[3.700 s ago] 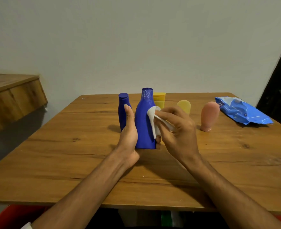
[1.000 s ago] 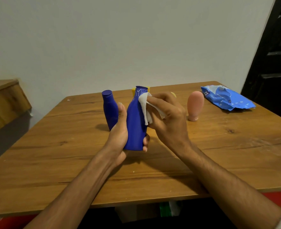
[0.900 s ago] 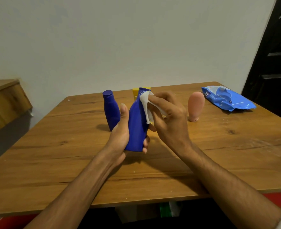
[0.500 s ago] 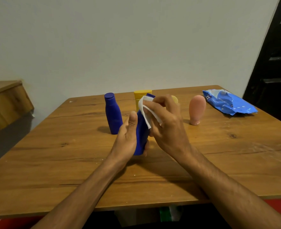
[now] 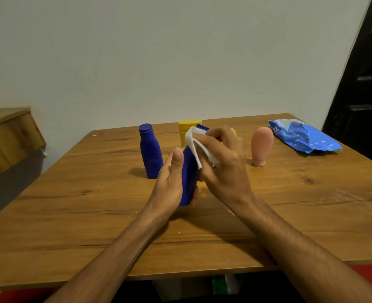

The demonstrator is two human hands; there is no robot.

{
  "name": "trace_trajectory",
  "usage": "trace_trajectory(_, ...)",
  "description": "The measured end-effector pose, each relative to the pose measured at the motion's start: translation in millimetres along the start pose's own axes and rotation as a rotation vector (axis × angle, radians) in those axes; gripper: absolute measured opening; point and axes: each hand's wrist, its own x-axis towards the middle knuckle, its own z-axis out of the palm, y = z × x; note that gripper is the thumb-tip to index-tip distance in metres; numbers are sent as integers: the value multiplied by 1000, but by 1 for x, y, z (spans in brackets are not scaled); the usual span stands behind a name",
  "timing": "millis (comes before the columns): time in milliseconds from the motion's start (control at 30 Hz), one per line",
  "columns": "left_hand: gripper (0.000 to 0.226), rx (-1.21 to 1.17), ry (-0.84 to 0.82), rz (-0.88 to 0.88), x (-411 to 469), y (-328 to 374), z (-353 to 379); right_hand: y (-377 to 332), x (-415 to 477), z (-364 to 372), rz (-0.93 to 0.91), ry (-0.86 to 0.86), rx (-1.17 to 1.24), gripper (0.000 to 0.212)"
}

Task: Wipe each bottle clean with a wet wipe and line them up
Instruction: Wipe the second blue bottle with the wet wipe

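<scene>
Your left hand [image 5: 169,182] grips the tall dark-blue plastic bottle [image 5: 189,178] low, steadying it; your right hand [image 5: 224,167] pinches the folded white wet wipe [image 5: 193,147] against its neck to scrub.

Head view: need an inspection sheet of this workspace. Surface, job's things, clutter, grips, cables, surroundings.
Surface: wooden table, a few pale specks.
Job's things: big blue bottle tilted in the left grip; wipe at its neck; small blue bottle upright; yellow bottle partly hidden behind; pink bottle standing on its narrow end; wipe pack far right.
Clutter: nothing seen.
Grips: left grip curled round the big blue bottle; right grip pinches the wipe.
Cables: nothing seen.
Surroundings: white wall; dark door at right; wooden ledge at left.
</scene>
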Motion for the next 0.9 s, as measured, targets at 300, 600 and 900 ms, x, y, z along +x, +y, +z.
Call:
trace_trajectory(300,65,-154,-36,-119,-1,6,0,5,3,-2,116,92,172,27)
trace_trajectory(600,75,-436,-151,-270,-1,10,-2,2,7,-4,276,111,332,22)
trace_trajectory(900,73,-526,-195,-298,-1,13,-5,0,8,-4,400,103,396,12)
